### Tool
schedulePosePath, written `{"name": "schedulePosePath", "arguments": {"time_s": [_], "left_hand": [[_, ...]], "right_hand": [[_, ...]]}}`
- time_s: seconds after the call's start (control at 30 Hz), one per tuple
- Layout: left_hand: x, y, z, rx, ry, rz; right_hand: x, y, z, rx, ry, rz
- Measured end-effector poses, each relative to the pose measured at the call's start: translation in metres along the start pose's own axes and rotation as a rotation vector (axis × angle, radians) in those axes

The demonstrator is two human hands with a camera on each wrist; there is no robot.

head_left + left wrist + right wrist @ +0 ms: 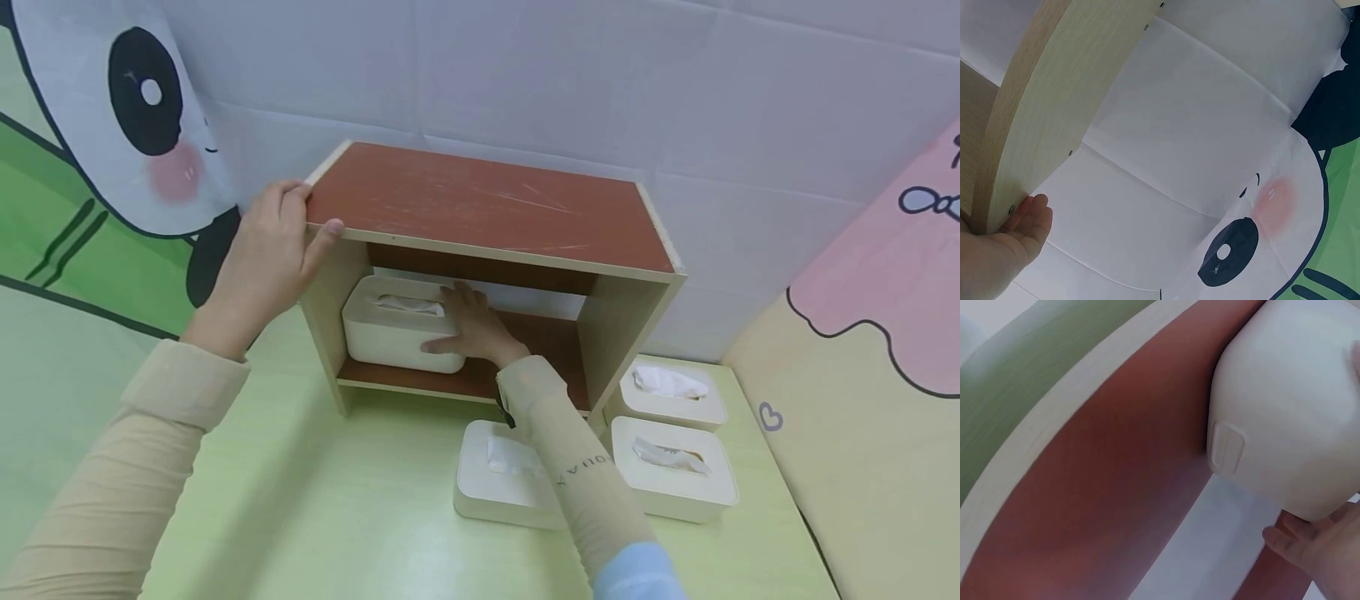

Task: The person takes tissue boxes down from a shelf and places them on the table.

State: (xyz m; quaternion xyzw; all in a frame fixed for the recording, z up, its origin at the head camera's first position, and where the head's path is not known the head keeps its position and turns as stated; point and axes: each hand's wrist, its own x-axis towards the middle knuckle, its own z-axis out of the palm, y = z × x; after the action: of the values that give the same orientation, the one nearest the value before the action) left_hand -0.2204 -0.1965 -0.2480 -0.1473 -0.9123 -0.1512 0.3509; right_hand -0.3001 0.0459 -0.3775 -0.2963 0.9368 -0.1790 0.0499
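A small wooden shelf unit [480, 196] with a reddish-brown top stands against the wall. My left hand [262, 258] grips its top left corner, thumb at the front edge; in the left wrist view that hand [1019, 240] has its fingers against the outer side panel. Inside, at the left end of the shelf board, sits a white tissue box [393, 337] with tissue in its slot. My right hand [480, 329] holds that box at its right end, thumb in front and fingers over the top towards the back. The right wrist view shows the box [1279, 419] resting on the board.
Three more white tissue boxes stand on the light green table [360, 517]: one in front of the shelf [502, 500], two at its right, a nearer box [675, 496] and a farther box [675, 408]. Cartoon-printed walls [750, 100] close off the back and right.
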Motion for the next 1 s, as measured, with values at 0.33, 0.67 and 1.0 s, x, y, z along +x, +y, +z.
{"name": "schedulePosePath", "arguments": {"time_s": [0.33,0.67,1.0], "left_hand": [[0.001,0.001,-0.001,-0.01,-0.006,-0.005],[0.002,0.001,0.0,-0.013,-0.004,-0.005],[0.0,0.002,0.0,-0.01,-0.011,-0.011]], "right_hand": [[0.002,-0.001,0.0,0.071,-0.038,0.018],[0.008,-0.004,-0.004,0.123,-0.1,0.088],[0.011,-0.008,-0.003,0.18,-0.107,0.105]]}}
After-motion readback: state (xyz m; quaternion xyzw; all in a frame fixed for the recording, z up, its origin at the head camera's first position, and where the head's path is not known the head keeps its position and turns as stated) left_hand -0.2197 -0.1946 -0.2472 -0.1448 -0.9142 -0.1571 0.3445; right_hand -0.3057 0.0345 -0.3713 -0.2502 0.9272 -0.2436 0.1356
